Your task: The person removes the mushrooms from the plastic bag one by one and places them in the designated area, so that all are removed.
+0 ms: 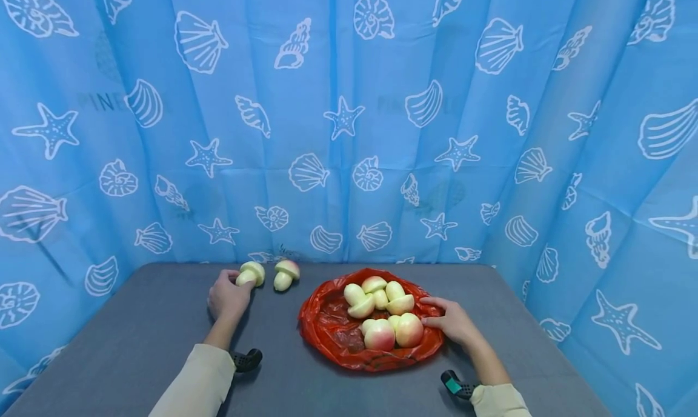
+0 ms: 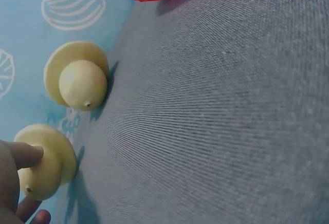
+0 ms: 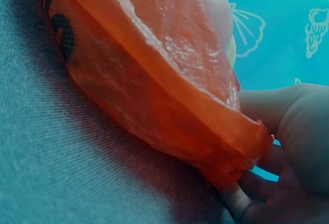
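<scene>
While pinching 1 mushroom [image 1: 255, 270] in the left hand [image 1: 226, 296], grips a red plastic bag [image 1: 322, 339] by the rim with the right hand [image 1: 454, 320]. Holds the mushroom near the far left edge of the grey counter [image 1: 283, 344], between the thumb on 1 side and fingertips on the other. Cannot tell whether touching the counter there or just above it. Has a 2nd mushroom [image 1: 285, 276] just to the right, resting on the counter apart from both hands, with a pink blush on the cap and the stem pointing toward the near side.

Pinches the right side of the bag's rim between thumb and fingers, gathering the thin plastic into folds at the fingertips. Sees the bag lying open on the counter, well to the right of the 2 loose mushrooms, crumpled at the rim and marked with dark print on the outer wall. Finds 5 more mushrooms [image 1: 380, 335] inside: 3 grouped toward the back, 2 side by side at the front right, caps tinged pink.

Wears cream sleeves [image 1: 199, 377] and a black device [image 1: 248, 360] at each wrist. Faces a blue curtain [image 1: 382, 144] printed with white shells and starfish.
</scene>
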The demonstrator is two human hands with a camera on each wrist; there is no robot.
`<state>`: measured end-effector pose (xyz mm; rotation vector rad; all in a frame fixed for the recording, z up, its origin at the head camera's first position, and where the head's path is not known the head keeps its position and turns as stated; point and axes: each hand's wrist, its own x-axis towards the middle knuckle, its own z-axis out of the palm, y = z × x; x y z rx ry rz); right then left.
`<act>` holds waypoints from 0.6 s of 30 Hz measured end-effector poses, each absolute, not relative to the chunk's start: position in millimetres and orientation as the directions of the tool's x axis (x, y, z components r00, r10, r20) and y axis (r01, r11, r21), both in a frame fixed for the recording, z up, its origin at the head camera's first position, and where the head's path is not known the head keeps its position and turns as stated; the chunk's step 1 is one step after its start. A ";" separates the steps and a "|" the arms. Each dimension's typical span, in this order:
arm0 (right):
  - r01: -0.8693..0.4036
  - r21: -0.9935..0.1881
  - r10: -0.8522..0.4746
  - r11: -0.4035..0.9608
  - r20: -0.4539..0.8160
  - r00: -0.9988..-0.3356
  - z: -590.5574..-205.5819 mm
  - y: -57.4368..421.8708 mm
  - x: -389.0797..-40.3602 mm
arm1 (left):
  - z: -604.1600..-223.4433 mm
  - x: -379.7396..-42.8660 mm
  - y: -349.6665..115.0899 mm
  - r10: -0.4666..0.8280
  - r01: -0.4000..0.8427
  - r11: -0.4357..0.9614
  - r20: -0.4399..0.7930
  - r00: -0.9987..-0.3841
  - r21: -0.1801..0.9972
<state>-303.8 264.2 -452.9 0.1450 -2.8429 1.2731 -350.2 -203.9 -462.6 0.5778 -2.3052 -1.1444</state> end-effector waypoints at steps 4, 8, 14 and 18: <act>-0.092 -0.743 -0.073 0.664 0.058 -0.996 -451.5 263.6 -303.1 | -465.2 -348.4 -201.5 -0.579 -0.170 0.536 0.214 -0.787 0.827; -0.088 -0.746 -0.068 0.660 0.057 -0.996 -451.7 263.3 -302.5 | -467.6 -348.9 -199.6 -0.584 -0.186 0.538 0.204 -0.786 0.822; -0.084 -0.762 -0.064 0.642 0.056 -0.996 -452.9 263.8 -303.8 | -467.5 -351.6 -194.7 -0.588 -0.194 0.548 0.210 -0.781 0.813; -0.080 -0.766 -0.062 0.638 0.053 -0.997 -453.1 263.7 -304.5 | -467.4 -353.1 -190.1 -0.587 -0.203 0.566 0.217 -0.780 0.799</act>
